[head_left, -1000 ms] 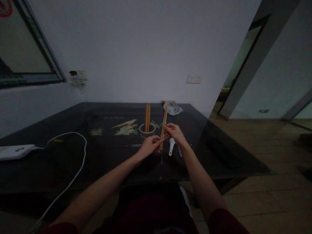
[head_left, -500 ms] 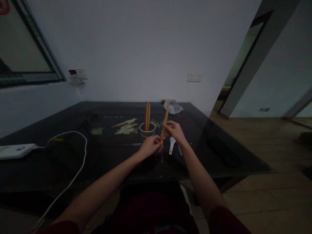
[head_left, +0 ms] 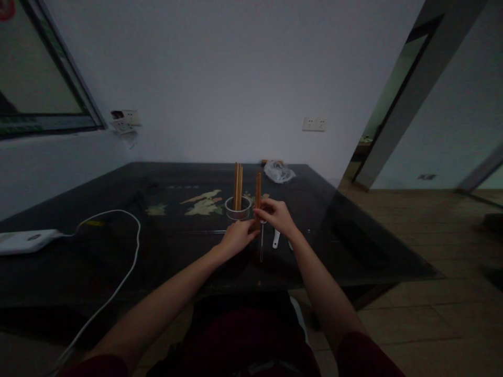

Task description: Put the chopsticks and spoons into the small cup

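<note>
Wooden chopsticks (head_left: 258, 191) stand nearly upright between my hands, just right of a round cup (head_left: 238, 214). My right hand (head_left: 277, 213) pinches them around the middle, while the fingers of my left hand (head_left: 239, 235) close on their lower end. Inside the cup, several more chopsticks (head_left: 238, 186) stand upright. A white spoon (head_left: 276, 239) lies on the table beyond my right wrist, partly hidden by it. Left of it lies a thin metal-handled utensil (head_left: 261, 246), its upper end near my fingers. Another small utensil is mostly covered by my right wrist.
The dark glossy table (head_left: 129, 251) bears a bird-and-flower pattern. At its back edge lies a crumpled clear plastic bag (head_left: 278, 172). On the left, a white power strip (head_left: 27, 242) has a white cable (head_left: 137, 235) running off the front edge. A wall stands behind.
The held chopsticks have shifted slightly left and turned from a rightward slant to nearly upright. Both hands have moved a little left with them. The cup has stayed put.
</note>
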The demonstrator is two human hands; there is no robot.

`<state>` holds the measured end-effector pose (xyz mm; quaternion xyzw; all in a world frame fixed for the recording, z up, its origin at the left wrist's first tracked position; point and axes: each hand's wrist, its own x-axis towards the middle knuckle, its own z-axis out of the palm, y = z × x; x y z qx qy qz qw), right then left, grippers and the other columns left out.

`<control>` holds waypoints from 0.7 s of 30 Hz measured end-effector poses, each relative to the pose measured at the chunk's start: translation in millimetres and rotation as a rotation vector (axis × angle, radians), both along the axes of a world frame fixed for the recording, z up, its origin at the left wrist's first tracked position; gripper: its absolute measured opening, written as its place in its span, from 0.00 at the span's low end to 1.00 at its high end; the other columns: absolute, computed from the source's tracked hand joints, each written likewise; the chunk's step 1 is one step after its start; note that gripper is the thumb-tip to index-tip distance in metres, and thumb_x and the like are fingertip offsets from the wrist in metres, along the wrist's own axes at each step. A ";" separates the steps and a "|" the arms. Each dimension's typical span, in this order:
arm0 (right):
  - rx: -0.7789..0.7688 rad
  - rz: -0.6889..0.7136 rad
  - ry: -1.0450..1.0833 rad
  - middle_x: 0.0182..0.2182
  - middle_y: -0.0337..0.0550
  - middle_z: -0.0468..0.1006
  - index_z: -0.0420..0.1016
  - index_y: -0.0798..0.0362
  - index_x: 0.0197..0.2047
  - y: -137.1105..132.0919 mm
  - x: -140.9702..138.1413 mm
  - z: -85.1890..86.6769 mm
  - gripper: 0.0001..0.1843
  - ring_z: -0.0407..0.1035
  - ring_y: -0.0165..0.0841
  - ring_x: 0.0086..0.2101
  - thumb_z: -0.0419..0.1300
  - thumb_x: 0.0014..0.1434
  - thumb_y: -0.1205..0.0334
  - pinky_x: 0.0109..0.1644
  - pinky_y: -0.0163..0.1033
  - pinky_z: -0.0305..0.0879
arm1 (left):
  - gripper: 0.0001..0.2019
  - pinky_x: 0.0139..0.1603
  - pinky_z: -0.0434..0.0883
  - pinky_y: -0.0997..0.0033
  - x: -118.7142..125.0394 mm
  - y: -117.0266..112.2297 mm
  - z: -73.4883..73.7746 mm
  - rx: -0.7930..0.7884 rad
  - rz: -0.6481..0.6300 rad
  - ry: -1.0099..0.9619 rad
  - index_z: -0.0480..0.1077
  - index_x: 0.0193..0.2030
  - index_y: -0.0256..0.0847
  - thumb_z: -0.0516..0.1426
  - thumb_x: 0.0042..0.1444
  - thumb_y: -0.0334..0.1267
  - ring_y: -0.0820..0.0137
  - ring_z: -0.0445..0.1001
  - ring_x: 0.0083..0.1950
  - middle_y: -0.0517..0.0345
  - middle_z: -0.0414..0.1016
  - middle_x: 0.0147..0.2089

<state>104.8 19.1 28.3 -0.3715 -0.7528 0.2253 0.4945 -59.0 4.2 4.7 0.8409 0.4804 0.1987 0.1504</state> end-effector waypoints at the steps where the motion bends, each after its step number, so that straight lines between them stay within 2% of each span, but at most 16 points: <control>1: 0.000 0.008 -0.017 0.23 0.39 0.75 0.74 0.54 0.32 -0.3 0.3 0.4 0.12 0.69 0.30 0.23 0.61 0.55 0.53 0.26 0.32 0.64 | 0.11 0.49 0.69 0.67 -0.3 0.7 -1.2 0.002 -0.009 -0.003 0.72 0.47 0.42 0.55 0.59 0.40 0.62 0.75 0.48 0.51 0.78 0.45; 6: 0.013 0.011 -0.044 0.24 0.40 0.75 0.75 0.54 0.32 -1.5 0.8 2.9 0.13 0.69 0.30 0.24 0.61 0.55 0.52 0.27 0.33 0.65 | 0.10 0.48 0.69 0.67 -0.9 4.8 -7.5 -0.012 -0.042 -0.009 0.72 0.46 0.42 0.56 0.58 0.38 0.61 0.76 0.47 0.52 0.78 0.44; 14: 0.060 -0.079 0.104 0.28 0.43 0.79 0.77 0.53 0.36 -2.5 -2.1 2.1 0.13 0.72 0.33 0.28 0.63 0.53 0.52 0.33 0.35 0.68 | 0.10 0.45 0.70 0.67 0.1 6.9 -13.5 -0.025 -0.095 -0.060 0.72 0.46 0.41 0.55 0.58 0.36 0.61 0.77 0.44 0.52 0.79 0.42; 21: 0.058 -0.129 0.191 0.30 0.45 0.80 0.77 0.54 0.39 -3.0 -2.9 3.5 0.14 0.74 0.35 0.30 0.64 0.51 0.54 0.33 0.36 0.69 | 0.10 0.42 0.70 0.69 2.9 4.9 -12.0 -0.017 -0.090 0.008 0.70 0.47 0.41 0.53 0.59 0.35 0.61 0.77 0.44 0.52 0.79 0.42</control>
